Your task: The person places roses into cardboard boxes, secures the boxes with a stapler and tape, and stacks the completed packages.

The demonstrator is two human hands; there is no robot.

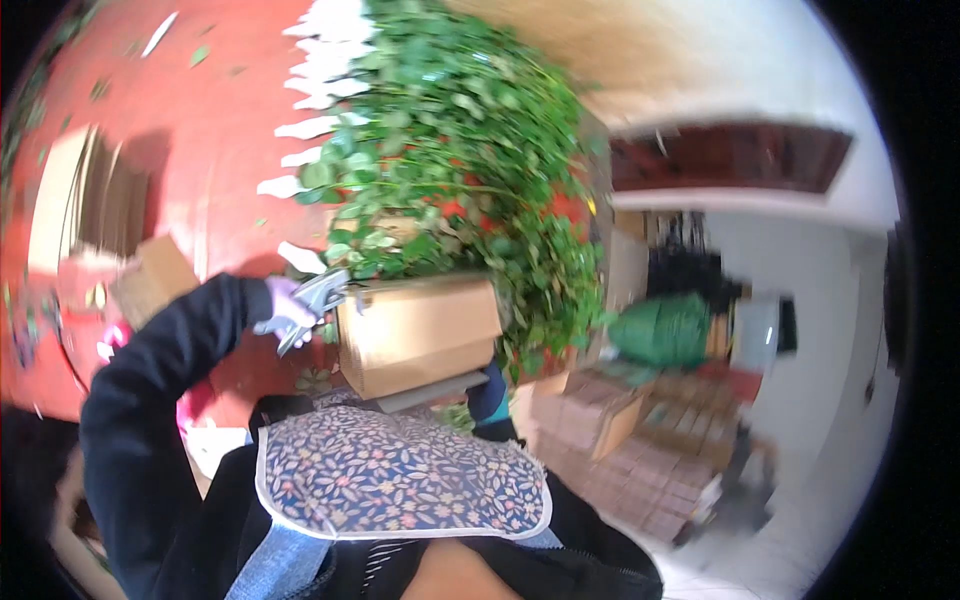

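Note:
My left hand (289, 309) grips a grey plier-like hand tool (319, 298), its upper end reaching the left edge of a folded corrugated cardboard piece (424, 319). The cardboard is in front of my floral apron (405, 476), with a flat grey edge (439, 390) under it. My right hand is out of view; a dark blue, sleeve-like shape (487, 394) shows at the cardboard's lower right. Beyond lies a thick heap of leafy green cut stems (465, 135). White tapered pieces (304, 127) line its left side, washed out by glare.
The red table (225, 112) carries a stack of cardboard pieces (94, 199) and a loose cardboard piece (161, 274) at left. Stacked cartons (645, 465) and a green sack (660, 330) stand on the right. A blurred person (742, 480) is behind the cartons.

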